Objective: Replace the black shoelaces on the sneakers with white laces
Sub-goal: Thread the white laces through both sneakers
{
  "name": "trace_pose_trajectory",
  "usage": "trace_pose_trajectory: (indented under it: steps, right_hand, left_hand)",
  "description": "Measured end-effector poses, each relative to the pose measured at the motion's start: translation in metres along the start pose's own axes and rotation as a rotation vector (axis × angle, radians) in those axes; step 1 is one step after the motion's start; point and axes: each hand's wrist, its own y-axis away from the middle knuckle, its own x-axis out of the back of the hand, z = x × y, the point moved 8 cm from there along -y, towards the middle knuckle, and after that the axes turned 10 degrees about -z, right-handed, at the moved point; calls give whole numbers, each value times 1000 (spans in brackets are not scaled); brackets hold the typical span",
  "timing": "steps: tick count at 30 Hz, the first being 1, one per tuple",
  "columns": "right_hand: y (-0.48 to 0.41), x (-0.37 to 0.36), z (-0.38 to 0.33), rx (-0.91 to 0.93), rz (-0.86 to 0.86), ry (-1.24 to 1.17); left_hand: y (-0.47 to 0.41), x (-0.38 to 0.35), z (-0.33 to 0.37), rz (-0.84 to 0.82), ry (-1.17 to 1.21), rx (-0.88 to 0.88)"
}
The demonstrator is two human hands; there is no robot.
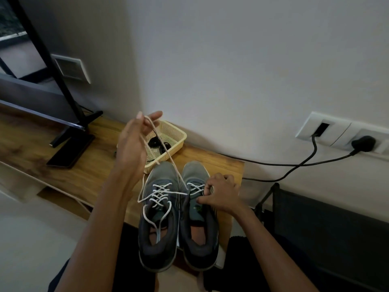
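Grey plaster wall [231, 60] fills the upper view, and under it a wooden desk [84, 165] carries a dark screen [42, 91] on its stand at the far left. At the desk's near end two grey sneakers sit side by side, toes toward the wall. The left sneaker [156, 234] shows white lacing crossed all the way up its eyelets, while the right sneaker [195, 171] is laced only over its lower rows. A cream plastic basket [179, 133] stands just beyond the toes and holds the coiled black laces [157, 144]. The left hand [132, 148] is raised above the basket, its fingers [156, 114] loosely bent with the white lace [170, 158] looped over them and held there. The right hand [223, 194] rests on the right sneaker, its fingers curled down onto the eyelet row and gripping the upper; whether a lace end is pinched beneath them is hidden. From the raised hand the lace runs in a long, fairly straight diagonal, down and toward the person, to the inner eyelets of the right sneaker. The slack therefore lies up and away with the left hand, and the right hand is much nearer the next open eyelet, so threading probably falls to it.
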Motion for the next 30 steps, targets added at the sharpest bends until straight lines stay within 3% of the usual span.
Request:
trace_pose_trajectory:
  steps: [5, 12, 20, 26, 30]
  right_hand:
    - [3, 2, -2, 14, 12, 27]
    - [8, 0, -6, -1, 78, 157]
    - [22, -2, -9, 29, 170, 268]
    - [34, -5, -11, 66, 272, 238]
    - [31, -6, 0, -31, 277, 106]
  left_hand:
    - [4, 17, 33, 108, 247, -117]
    - [20, 43, 79, 230, 92, -371]
    - [34, 45, 98, 313, 24, -521]
    - [35, 31, 97, 281, 10, -489]
    - [34, 1, 67, 183, -119, -316]
